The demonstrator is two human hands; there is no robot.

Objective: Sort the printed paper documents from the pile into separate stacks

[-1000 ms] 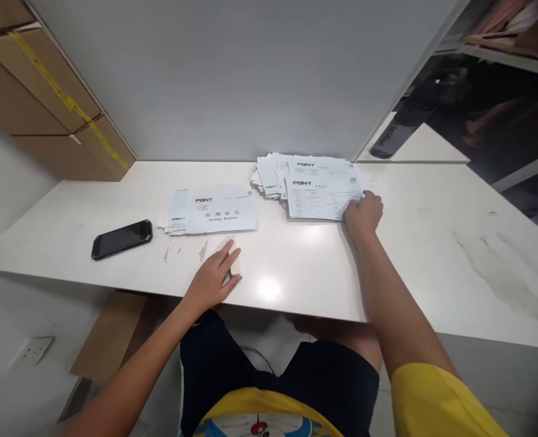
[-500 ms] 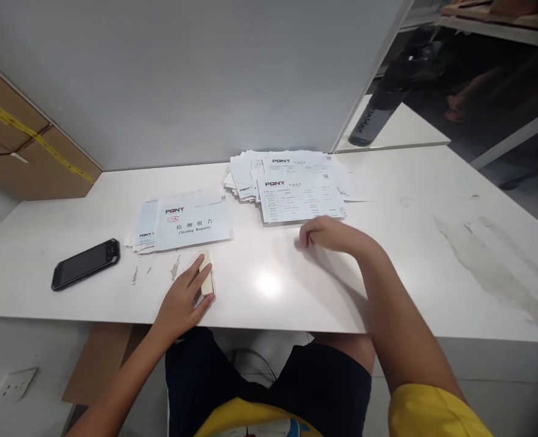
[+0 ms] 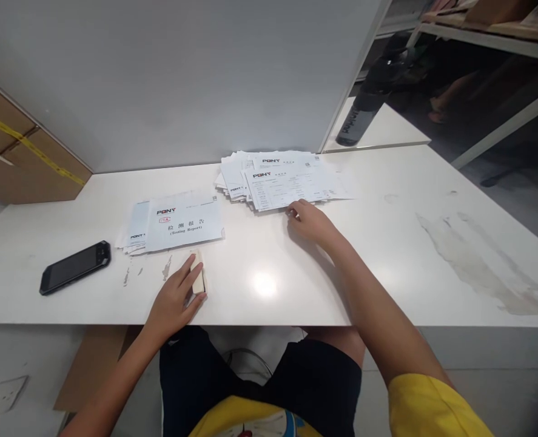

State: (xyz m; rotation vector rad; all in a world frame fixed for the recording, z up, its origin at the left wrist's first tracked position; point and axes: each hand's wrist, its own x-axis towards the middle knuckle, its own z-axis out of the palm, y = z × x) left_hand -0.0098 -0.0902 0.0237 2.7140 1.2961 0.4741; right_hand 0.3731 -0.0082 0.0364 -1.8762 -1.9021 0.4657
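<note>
Papers (image 3: 280, 184); near edge at right hand (image 3: 312, 221)

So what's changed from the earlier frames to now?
The right hand moved from the right edge of the right-hand paper pile round to its front edge. The pile's front sheets shifted back, toward the wall panel. The view has shifted too.

Unchanged: left hand on the small cream block; phone and left-hand paper pile in place.
</note>
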